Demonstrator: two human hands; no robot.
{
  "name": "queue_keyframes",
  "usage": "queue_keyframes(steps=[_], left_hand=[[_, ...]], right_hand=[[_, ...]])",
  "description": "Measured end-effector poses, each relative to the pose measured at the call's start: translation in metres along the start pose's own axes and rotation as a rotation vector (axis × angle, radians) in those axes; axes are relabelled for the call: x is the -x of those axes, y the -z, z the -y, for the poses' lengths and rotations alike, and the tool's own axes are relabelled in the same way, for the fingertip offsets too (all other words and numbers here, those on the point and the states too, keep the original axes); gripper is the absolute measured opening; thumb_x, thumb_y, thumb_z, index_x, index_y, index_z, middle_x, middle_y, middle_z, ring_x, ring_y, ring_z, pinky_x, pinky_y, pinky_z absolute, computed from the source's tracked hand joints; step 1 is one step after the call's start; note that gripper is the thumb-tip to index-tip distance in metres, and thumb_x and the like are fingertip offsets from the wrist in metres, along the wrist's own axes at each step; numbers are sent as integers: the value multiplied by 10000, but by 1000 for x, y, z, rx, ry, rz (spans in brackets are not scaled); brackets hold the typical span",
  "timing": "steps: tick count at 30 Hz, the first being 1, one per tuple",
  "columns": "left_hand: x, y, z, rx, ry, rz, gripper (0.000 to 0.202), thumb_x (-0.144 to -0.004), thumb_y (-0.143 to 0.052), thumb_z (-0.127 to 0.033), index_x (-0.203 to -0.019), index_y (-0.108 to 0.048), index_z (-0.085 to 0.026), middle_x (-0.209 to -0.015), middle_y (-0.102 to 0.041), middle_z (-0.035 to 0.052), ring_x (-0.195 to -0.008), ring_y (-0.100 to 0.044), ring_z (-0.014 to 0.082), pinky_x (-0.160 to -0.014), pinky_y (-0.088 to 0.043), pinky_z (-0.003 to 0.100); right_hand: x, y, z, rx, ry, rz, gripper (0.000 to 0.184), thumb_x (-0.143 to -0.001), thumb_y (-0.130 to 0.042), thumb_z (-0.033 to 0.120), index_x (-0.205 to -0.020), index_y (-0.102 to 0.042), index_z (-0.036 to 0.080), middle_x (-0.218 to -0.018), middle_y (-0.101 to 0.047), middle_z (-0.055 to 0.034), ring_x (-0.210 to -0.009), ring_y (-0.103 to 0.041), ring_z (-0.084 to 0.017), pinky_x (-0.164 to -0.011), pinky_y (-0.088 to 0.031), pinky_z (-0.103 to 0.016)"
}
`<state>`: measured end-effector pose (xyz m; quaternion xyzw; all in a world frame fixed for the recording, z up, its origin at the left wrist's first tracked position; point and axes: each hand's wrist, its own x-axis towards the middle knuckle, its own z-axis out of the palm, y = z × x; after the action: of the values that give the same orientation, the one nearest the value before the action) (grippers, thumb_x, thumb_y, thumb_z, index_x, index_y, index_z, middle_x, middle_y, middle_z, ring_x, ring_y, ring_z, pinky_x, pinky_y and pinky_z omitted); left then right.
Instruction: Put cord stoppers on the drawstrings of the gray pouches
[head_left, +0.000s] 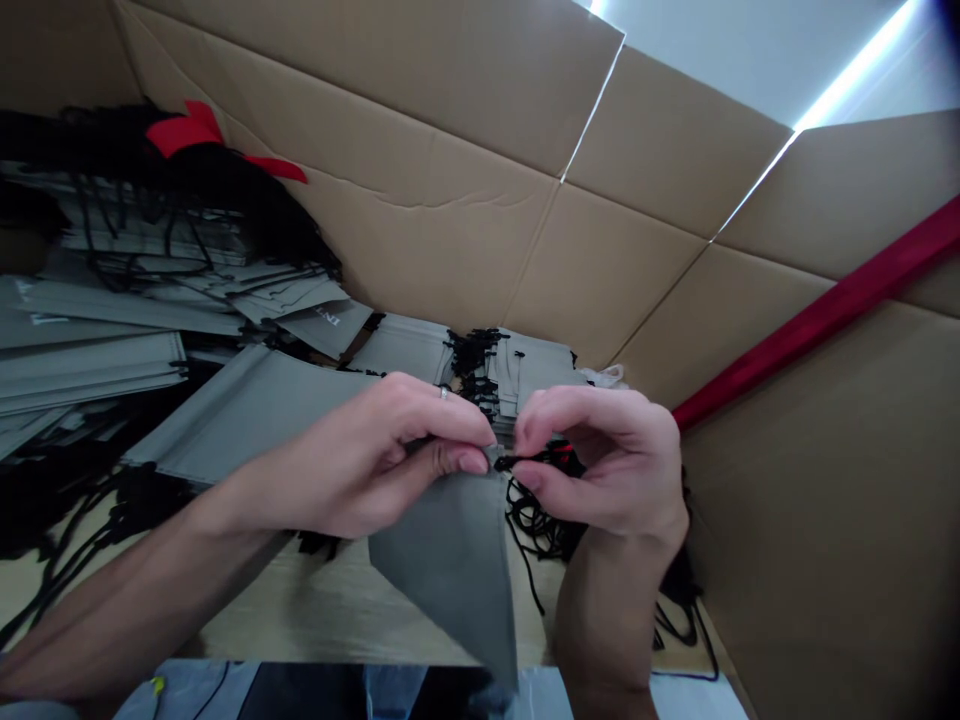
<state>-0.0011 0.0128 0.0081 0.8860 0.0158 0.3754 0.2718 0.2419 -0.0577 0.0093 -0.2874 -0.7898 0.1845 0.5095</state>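
Note:
My left hand [397, 455] pinches the top corner of a grey fabric pouch [457, 560] between thumb and forefinger. The pouch hangs down at a slant over the table's front edge. Close beside that corner, my right hand [607, 460] is closed in a pinch on a black cord [507, 463], whose end meets the pouch's corner. Whether the cord passes through the fabric there, I cannot tell. Below and behind my right hand lies a tangle of loose black cords [540, 525].
Piles of grey pouches [90, 370] with black cords lie at the left, under a black heap with a red strip [187, 130]. More pouches [405, 345] lie at the back. Cardboard walls [450, 150] enclose the table [330, 620]; a dark red band [825, 315] slants along the right one.

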Motion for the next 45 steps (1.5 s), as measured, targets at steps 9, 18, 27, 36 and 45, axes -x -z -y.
queue_keyframes(steps=[9, 18, 27, 36, 45], left_hand=[[3, -1, 2, 397, -19, 149, 223, -1050, -592, -84, -879, -611, -226, -697, -535, -44, -618, -516, 122, -629, -415, 261], [-3, 14, 0, 91, 48, 44, 320, -1116, -573, -154, -797, -578, -182, -670, -406, -60, -583, -374, 85, -535, -308, 233], [-1, 15, -8, -46, 153, 3, 318, -1127, -573, -250, -824, -643, -184, -663, -522, -50, -575, -444, 88, -519, -352, 234], [1, -19, -4, -293, -58, -386, 166, -993, -747, -128, -1139, -729, -205, -1072, -791, 23, -924, -746, 126, -784, -593, 248], [3, -22, 2, -515, -158, -441, 148, -958, -758, -133, -1059, -692, -219, -948, -787, -20, -762, -705, 83, -702, -558, 186]], right_hand=[[-3, -1, -11, -250, 168, 57, 161, -901, -917, 162, -1027, -828, 209, -844, -781, -32, -718, -722, -178, -661, -604, -334], [4, 9, 8, 105, -95, 61, 348, -884, -905, 196, -1208, -788, 249, -1063, -809, -38, -953, -761, -216, -832, -624, -338], [4, 10, 12, 299, -85, 4, 150, -1038, -793, 167, -1159, -811, 253, -1005, -844, -6, -889, -794, -163, -796, -621, -296], [-7, -16, 20, 457, -10, -113, 130, -946, -728, 82, -962, -812, 181, -789, -776, 16, -663, -686, -106, -633, -543, -245], [-8, -34, 24, 625, 25, -155, 187, -975, -676, 114, -869, -800, 205, -720, -735, 17, -622, -616, -119, -600, -497, -282]])
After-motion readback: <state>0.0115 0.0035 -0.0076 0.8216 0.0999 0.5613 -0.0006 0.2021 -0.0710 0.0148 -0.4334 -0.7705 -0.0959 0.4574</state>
